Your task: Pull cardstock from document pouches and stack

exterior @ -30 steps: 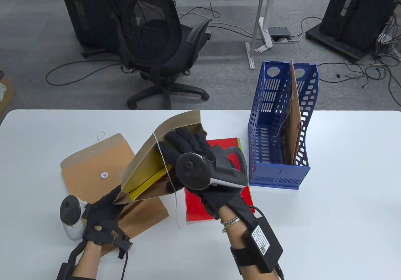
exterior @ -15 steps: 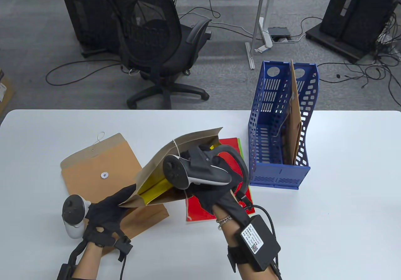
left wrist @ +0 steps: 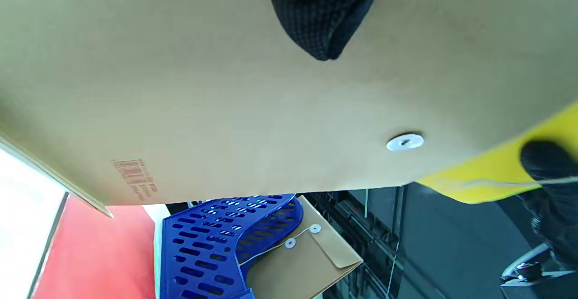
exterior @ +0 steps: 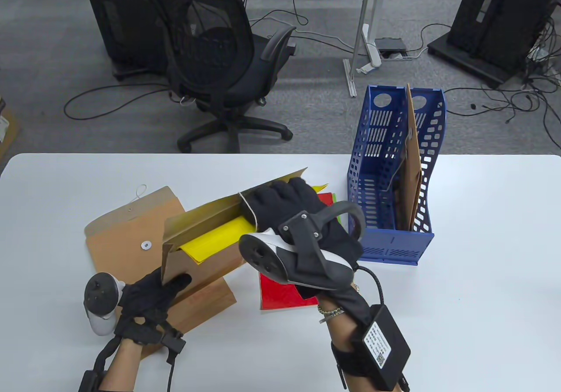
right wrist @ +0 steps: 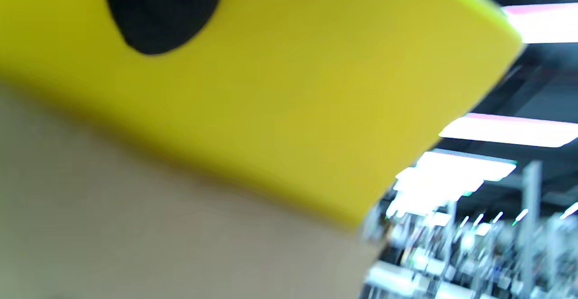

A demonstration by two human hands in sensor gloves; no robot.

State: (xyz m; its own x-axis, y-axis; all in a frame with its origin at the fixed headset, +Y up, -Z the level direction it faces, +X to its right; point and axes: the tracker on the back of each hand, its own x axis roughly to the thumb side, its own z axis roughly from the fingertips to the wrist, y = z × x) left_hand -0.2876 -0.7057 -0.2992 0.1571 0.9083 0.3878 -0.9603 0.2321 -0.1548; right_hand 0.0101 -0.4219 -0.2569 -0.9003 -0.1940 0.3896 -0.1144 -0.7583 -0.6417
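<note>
My left hand (exterior: pixel 151 289) grips the bottom corner of a brown document pouch (exterior: pixel 199 262) and holds it tilted above the table; a fingertip (left wrist: pixel 323 19) presses on its face (left wrist: pixel 203 109). My right hand (exterior: pixel 289 205) is at the pouch's open mouth and holds the yellow cardstock (exterior: pixel 214 238), which sticks partly out; it also shows in the left wrist view (left wrist: pixel 492 172) and the right wrist view (right wrist: pixel 280 86). A stack of red cardstock (exterior: pixel 280 291) with a green edge lies on the table under my right hand.
A second brown pouch (exterior: pixel 131 229) lies flat at the left under the held one. A blue file rack (exterior: pixel 390 177) with another pouch (exterior: pixel 412 159) standing in it is at the right. The white table (exterior: pixel 482 278) spreads beyond it.
The right hand has turned over and drawn the yellow cardstock further out toward the right. The pouch has tipped flatter, its mouth now facing up. The left hand stays on the corner.
</note>
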